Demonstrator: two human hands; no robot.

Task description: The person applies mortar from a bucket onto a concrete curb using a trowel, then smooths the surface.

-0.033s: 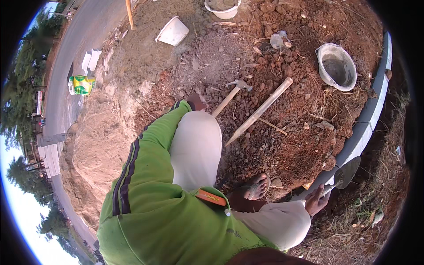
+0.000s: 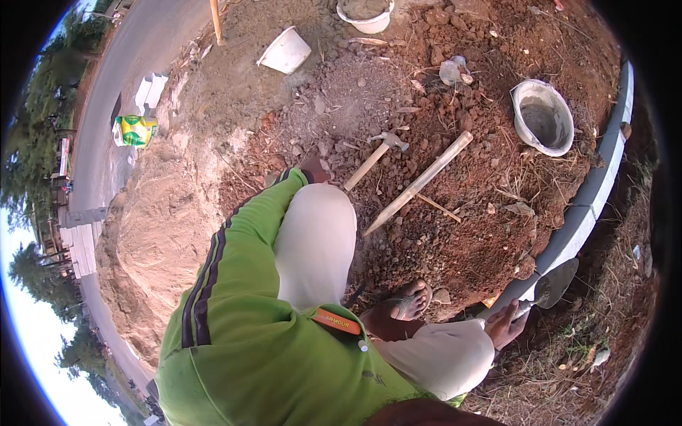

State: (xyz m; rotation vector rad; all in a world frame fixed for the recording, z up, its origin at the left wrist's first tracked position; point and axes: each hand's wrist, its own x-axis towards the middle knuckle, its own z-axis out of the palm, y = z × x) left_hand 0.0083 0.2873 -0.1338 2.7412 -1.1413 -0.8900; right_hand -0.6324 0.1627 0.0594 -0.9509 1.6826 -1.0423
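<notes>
My right hand [image 2: 505,325] is closed on a trowel [image 2: 556,283] beside my bent right knee. Its rounded grey blade lies by the end of a pale concrete kerb [image 2: 561,250]. My left hand [image 2: 316,170] reaches low over the soil just beyond my left knee, close to the handle end of a claw hammer [image 2: 369,164]; the knee and sleeve hide part of it, so its fingers cannot be made out. Right of the hammer, a pointed wooden stake [image 2: 420,182] lies across the reddish dirt.
A mortar-smeared bucket [image 2: 543,117] stands near the kerb. Farther off are a white bucket [image 2: 284,50], another filled bucket [image 2: 374,24] and a clear plastic bag [image 2: 453,71]. A sand heap [image 2: 167,199] and a yellow-green sack [image 2: 135,131] lie left, towards the road.
The view has shifted slightly, so ground objects sit a little lower and further right. Both hands keep nearly the same places, with the trowel still in my right hand.
</notes>
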